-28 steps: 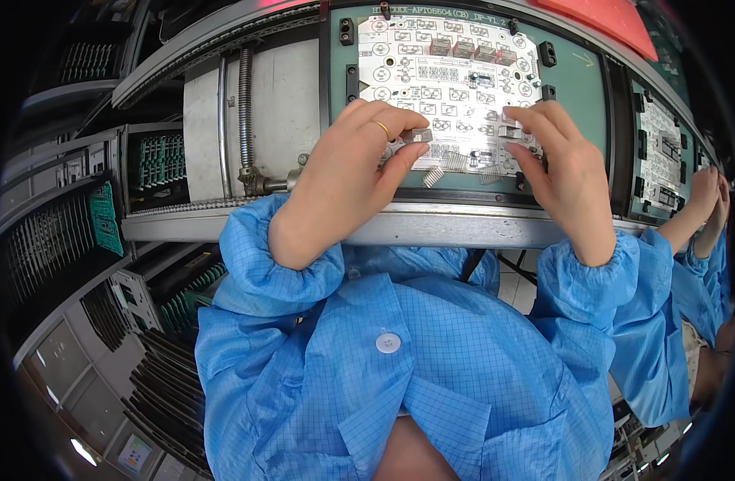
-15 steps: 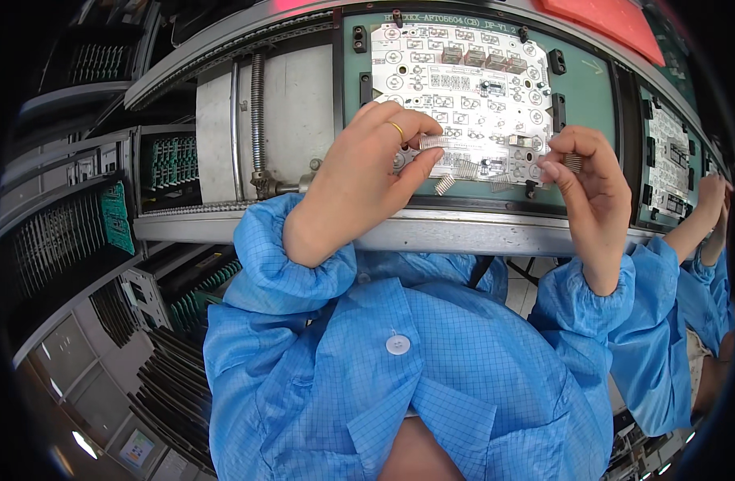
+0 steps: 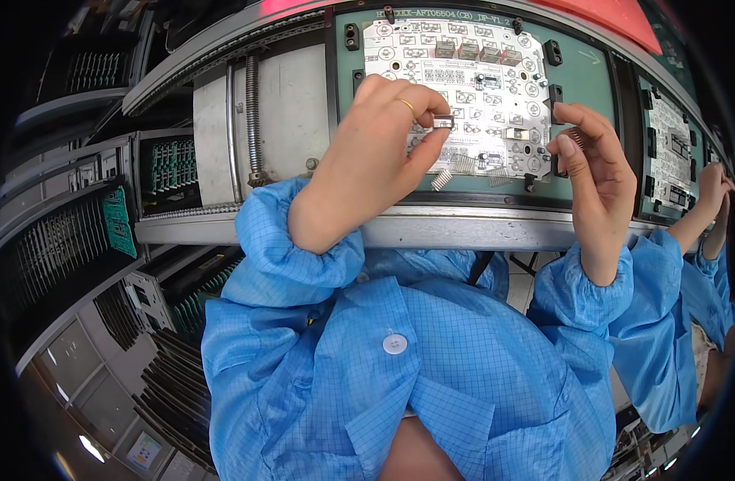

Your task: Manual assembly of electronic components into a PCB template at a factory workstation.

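Small grey block (image 3: 443,122) held over a white circuit board (image 3: 500,90).
Long axis left to right; left end hidden in the pinching left hand (image 3: 369,160). The half-curled right hand (image 3: 598,172) holds a ridged piece (image 3: 577,138), partly covered.

1. We count one left hand (image 3: 367,164) and one right hand (image 3: 598,170): two.
2. We count one ring (image 3: 406,105).
3. We find one small block (image 3: 443,122) in the left hand, one ridged piece (image 3: 577,139) in the right.
4. We log two white circuit boards (image 3: 504,102).
5. We log four box-shaped components (image 3: 468,50), one row.
6. We log at least three loose ridged strips (image 3: 441,179).
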Available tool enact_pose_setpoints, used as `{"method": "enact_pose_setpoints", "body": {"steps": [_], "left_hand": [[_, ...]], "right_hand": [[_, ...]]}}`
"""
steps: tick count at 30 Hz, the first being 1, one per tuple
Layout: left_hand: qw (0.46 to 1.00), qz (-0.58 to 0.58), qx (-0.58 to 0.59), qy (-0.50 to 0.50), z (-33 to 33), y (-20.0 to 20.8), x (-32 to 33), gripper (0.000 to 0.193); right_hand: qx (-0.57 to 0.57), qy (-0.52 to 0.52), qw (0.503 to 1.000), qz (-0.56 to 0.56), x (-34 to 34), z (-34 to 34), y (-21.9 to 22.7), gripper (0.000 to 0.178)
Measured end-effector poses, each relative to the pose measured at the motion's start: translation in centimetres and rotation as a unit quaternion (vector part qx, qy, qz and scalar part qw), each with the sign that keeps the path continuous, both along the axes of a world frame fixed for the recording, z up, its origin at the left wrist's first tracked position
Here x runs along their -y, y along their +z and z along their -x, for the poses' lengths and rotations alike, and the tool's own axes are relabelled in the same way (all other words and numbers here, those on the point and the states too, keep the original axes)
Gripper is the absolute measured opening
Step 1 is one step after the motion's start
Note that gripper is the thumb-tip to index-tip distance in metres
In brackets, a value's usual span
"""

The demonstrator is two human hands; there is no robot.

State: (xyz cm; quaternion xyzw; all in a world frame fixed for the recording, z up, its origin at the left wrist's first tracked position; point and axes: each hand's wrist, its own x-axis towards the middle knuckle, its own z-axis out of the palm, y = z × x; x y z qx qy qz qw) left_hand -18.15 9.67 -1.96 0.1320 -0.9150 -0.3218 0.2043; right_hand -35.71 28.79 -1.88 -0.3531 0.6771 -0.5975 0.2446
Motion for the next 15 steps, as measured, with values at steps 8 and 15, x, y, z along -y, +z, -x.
{"method": "enact_pose_setpoints", "body": {"steps": [8, 15], "left_hand": [[0.999, 0.027, 0.033, -0.023, 1.0, -0.7, -0.2, 0.020], [0.997, 0.054, 0.047, -0.029, 1.3, -1.1, -0.3, 0.020]], "right_hand": [[0.000, -0.013, 1.000, -0.008, -0.2, 0.0, -0.3, 0.027], [-0.079, -0.012, 0.997, -0.004, -0.1, 0.2, -0.7, 0.025]]}}
